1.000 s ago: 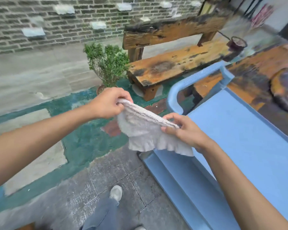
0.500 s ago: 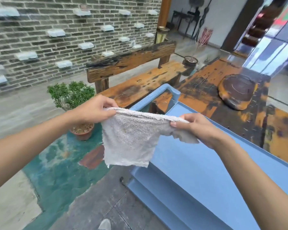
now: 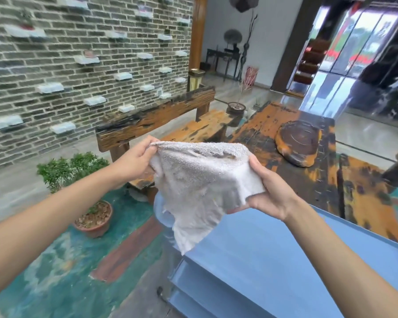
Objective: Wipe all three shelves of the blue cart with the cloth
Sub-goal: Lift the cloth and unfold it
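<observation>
A pale grey terry cloth [image 3: 200, 187] hangs in the air in front of me, spread between both hands. My left hand [image 3: 133, 161] pinches its upper left corner. My right hand [image 3: 269, 191] grips its right edge, fingers curled round the fabric. Below and to the right stands the blue cart [image 3: 274, 260]; its flat top shelf fills the lower right, and the edge of a lower shelf [image 3: 193, 301] shows beneath. The cloth hangs above the cart's left end and hides the cart's handle.
A rough wooden bench [image 3: 161, 120] stands behind the cloth, and an orange and black wooden table [image 3: 308, 180] with a round wooden tray [image 3: 296, 143] lies beyond the cart. A potted plant [image 3: 87, 203] sits on the green floor at left. Brick wall behind.
Both hands have lifted the cloth higher and drawn it wider. The camera has tilted up, so more of the room and less of the floor and cart show.
</observation>
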A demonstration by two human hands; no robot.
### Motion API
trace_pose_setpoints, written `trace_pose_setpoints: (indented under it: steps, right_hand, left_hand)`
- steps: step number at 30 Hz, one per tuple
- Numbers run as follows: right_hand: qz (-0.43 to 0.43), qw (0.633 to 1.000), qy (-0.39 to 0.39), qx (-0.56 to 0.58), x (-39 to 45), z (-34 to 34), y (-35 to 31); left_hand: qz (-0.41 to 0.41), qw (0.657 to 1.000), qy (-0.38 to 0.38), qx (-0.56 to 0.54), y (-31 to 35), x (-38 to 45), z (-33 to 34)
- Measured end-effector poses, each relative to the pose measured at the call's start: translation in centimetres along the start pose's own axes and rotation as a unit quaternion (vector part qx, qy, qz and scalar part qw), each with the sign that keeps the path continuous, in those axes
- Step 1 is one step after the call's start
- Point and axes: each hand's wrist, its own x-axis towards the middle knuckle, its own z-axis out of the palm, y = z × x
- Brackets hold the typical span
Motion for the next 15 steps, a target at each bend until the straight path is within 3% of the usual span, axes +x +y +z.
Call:
trace_pose_setpoints:
  steps: [2,4,9,12,15]
  right_hand:
    - [-0.018,0.992,-0.094,0.078,0.7,0.2,0.2]
    - [-0.052,0.985,-0.1,0.13,1.1,0.2,0.6]
    - [-0.149,0.969,0.113,0.163,1.3,-1.9,1.6]
    - [-0.093,0.961,0.249,0.071,1.7,-2.1,1.7]
    - [0.02,0.947,0.297,-0.119,2.0,-1.4,1.8]
  left_hand:
    - [-0.011,1.0,0.004,-0.022,0.5,1.1,0.8]
    - [-0.018,0.998,0.014,-0.059,0.6,2.3,1.4]
    - [-0.1,0.981,0.034,-0.16,0.4,5.0,0.9]
    - [-0.142,0.979,0.015,-0.146,-0.3,6.4,0.0]
    - [-0.146,0.975,-0.064,-0.152,-0.4,7.4,-0.8]
